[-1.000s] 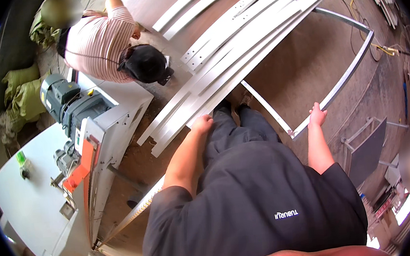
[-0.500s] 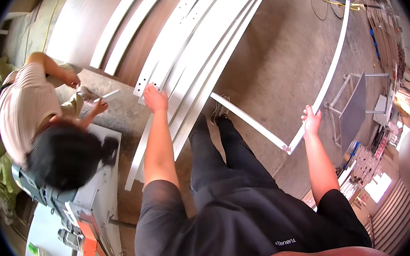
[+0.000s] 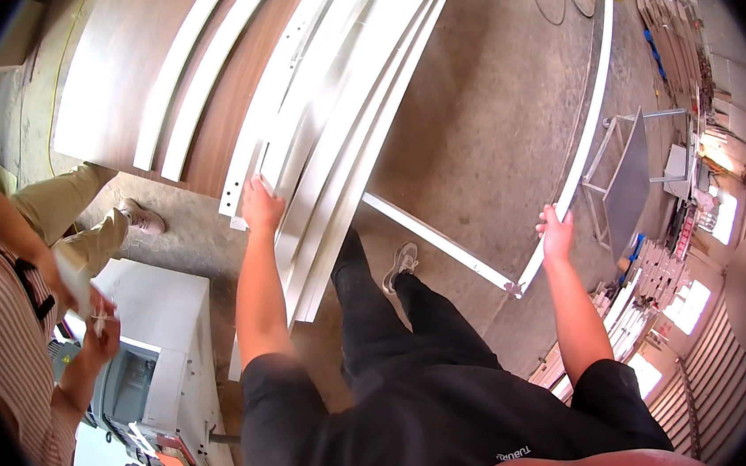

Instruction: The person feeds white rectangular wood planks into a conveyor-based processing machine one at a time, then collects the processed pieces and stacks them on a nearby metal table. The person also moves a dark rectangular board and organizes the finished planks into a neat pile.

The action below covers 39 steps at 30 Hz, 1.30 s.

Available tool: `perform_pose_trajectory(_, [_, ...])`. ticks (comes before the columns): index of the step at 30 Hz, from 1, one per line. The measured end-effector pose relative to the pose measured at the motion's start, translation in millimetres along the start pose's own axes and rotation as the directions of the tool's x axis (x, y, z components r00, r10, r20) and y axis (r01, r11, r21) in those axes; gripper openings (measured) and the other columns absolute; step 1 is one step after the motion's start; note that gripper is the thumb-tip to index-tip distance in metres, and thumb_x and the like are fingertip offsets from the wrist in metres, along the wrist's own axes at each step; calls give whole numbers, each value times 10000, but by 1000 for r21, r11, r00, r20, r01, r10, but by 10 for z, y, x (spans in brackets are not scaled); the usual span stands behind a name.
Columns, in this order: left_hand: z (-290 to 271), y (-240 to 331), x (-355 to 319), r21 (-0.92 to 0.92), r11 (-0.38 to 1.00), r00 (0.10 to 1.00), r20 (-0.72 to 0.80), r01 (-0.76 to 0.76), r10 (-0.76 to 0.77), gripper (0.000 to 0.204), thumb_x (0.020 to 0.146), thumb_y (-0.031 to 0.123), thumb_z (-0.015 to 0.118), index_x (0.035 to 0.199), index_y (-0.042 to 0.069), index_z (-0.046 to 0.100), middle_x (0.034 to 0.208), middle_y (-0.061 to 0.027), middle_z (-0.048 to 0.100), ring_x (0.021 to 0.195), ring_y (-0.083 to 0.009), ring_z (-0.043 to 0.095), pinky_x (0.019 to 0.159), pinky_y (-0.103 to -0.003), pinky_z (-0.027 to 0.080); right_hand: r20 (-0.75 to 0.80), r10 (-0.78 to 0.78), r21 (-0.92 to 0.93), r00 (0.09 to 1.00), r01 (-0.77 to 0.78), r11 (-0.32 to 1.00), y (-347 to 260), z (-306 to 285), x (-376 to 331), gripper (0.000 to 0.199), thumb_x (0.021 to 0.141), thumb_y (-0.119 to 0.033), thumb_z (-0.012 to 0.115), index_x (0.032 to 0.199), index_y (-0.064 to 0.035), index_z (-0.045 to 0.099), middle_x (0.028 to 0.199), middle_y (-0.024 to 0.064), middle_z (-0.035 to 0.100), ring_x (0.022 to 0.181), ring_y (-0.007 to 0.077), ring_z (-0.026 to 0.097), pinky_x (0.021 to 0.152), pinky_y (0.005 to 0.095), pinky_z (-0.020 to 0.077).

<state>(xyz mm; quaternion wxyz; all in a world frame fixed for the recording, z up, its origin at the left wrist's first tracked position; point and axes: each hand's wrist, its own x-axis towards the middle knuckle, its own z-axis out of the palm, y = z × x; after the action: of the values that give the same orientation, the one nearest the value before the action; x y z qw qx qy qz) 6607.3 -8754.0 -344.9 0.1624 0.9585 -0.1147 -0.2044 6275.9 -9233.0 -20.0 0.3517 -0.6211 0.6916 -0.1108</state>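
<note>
- Concrete floor (image 3: 469, 109) stretches through this workshop, and from where I stand a brown panel (image 3: 207, 163) carries a fan of long white boards (image 3: 359, 119).
- For steady handling, I'd judge the frame wants a snug grip, thumb wrapped around the bar, weight balanced over both feet.
- Fingertips, I'd say, are best kept out of the narrow gaps between the boards, where they could pinch.
- Metal frame (image 3: 440, 242): it stretches in front of the person, its near corner just beside the right hand (image 3: 557, 233), which looks closed around the bar.
- Left hand (image 3: 261, 205): it touches the boards near their lower ends, just beside the one with holes (image 3: 251, 159); whether it grips or merely rests, I cannot tell.
- Off to the left, well apart from the frame, a co-worker's hand (image 3: 103, 332) is near a white machine (image 3: 165, 291).
</note>
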Motion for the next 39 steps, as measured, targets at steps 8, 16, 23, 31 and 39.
perform_pose_trajectory(8, [-507, 395, -324, -540, 141, 476, 816, 830, 328, 540, 1103, 413, 421, 1375, -14, 608, 1161, -173, 749, 949, -272, 745, 851, -451, 624, 5, 19, -7, 1000, -19, 1000, -92, 29, -70, 428, 988, -275, 736, 1303, -27, 589, 976, 60, 703, 654, 117, 617, 610, 287, 467])
perform_pose_trajectory(16, [-560, 787, -521, -396, -182, 435, 784, 900, 442, 829, 1125, 684, 270, 1431, -12, 599, 1106, -221, 720, 984, -363, 735, 857, -552, 616, 22, 16, 26, 1000, -17, 1000, -123, 54, -71, 366, 1014, -249, 724, 1292, -59, 581, 943, 39, 674, 632, 101, 604, 562, 268, 465])
perform_pose_trajectory(23, [-551, 793, -462, -603, 168, 476, 746, 780, 465, 620, 982, 344, 662, 1481, -8, 553, 1103, -134, 695, 848, -196, 672, 748, -356, 564, 19, 22, 28, 1000, -23, 999, -36, 39, -15, 386, 1000, -255, 730, 1297, -57, 584, 956, 43, 683, 633, 109, 602, 581, 276, 461])
perform_pose_trajectory(31, [-780, 791, -639, -224, 969, 963, 265, 107, -45, 560, 777, 351, 796, 1196, 23, 622, 1045, -235, 699, 1033, -445, 688, 871, -510, 551, 14, 14, 27, 1000, -14, 1000, 32, 19, 27, 404, 997, -267, 729, 1307, -51, 585, 979, 55, 693, 633, 112, 593, 603, 287, 478])
perform_pose_trajectory(39, [-1206, 88, -484, -80, 995, 997, -28, 65, -67, 827, 772, 401, 911, 1436, 17, 605, 1308, -176, 698, 1207, -381, 680, 993, -483, 574, -4, 15, 0, 1000, -15, 1000, -127, 44, -46, 350, 996, -231, 736, 1254, -29, 614, 957, 59, 705, 625, 110, 608, 562, 281, 470])
